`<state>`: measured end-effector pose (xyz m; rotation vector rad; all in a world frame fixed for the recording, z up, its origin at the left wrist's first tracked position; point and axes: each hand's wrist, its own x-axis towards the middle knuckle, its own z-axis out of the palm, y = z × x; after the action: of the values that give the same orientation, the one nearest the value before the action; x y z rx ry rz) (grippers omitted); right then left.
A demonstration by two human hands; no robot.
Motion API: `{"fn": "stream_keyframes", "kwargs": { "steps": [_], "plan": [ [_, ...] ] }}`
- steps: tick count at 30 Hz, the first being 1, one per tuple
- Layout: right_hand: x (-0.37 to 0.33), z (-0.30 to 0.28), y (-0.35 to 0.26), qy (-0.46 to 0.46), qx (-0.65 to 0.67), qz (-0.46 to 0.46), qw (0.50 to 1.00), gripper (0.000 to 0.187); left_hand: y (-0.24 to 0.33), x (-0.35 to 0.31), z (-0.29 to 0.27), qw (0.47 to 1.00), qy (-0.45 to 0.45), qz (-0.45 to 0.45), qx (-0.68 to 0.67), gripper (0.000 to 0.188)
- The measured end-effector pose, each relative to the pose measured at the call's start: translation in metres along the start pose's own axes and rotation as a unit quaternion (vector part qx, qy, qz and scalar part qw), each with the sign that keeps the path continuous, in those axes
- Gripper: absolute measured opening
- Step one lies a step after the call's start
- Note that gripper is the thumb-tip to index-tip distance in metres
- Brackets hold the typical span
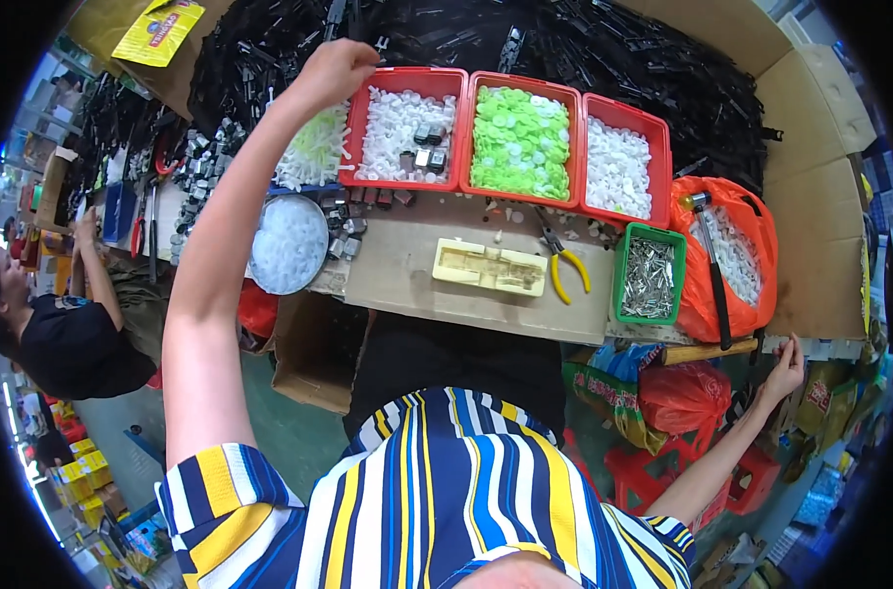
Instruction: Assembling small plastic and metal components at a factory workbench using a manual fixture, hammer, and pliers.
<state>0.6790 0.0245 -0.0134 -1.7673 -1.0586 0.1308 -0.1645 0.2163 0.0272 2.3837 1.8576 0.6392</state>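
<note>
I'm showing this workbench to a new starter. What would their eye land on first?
Probably the red tray of bright green caps at the middle of the bench, flanked by red trays of white parts. Behind them sprawls a big heap of black parts, where the left hand reaches. At the right sits an orange bag with a hammer across it.

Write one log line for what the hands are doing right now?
left hand: reaching into black parts pile | right hand: low beside table edge, holding nothing visible

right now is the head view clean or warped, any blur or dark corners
Head view: fisheye bends the bench edge and the row of red trays; a black rim cuts the corners; lighting is even, colours bright; the left hand and right hand look sharp.
</note>
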Motion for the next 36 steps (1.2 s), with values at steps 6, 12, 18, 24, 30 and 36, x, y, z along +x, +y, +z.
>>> {"fn": "stream_keyframes", "kwargs": {
  "steps": [6, 12, 18, 24, 30, 36],
  "plan": [
    [-0.011, 0.006, -0.029, -0.110, -0.058, -0.042, 0.991, 0.022, -0.032, 0.052, 0.027, 0.992, -0.098, -0.060, 0.043, 0.026],
    [-0.020, 0.029, -0.038, -0.187, -0.046, -0.046, 0.980, 0.022, -0.017, 0.061, 0.012, 0.987, -0.141, -0.063, -0.043, 0.027],
    [-0.030, 0.046, -0.055, -0.226, -0.070, -0.064, 0.970, 0.023, -0.019, 0.070, -0.005, 0.985, -0.163, -0.044, 0.017, 0.026],
    [-0.079, 0.069, -0.141, -0.191, -0.064, -0.113, 0.973, 0.021, 0.020, 0.052, -0.034, 0.988, 0.035, 0.090, -0.119, 0.029],
    [-0.158, 0.168, -0.273, -0.213, 0.028, -0.341, 0.915, 0.024, 0.110, -0.031, -0.029, 0.865, -0.005, 0.060, -0.499, 0.029],
    [-0.235, 0.248, -0.323, -0.388, 0.155, -0.392, 0.820, 0.030, 0.181, -0.129, 0.031, 0.723, -0.015, -0.068, -0.687, 0.030]
  ]
}}
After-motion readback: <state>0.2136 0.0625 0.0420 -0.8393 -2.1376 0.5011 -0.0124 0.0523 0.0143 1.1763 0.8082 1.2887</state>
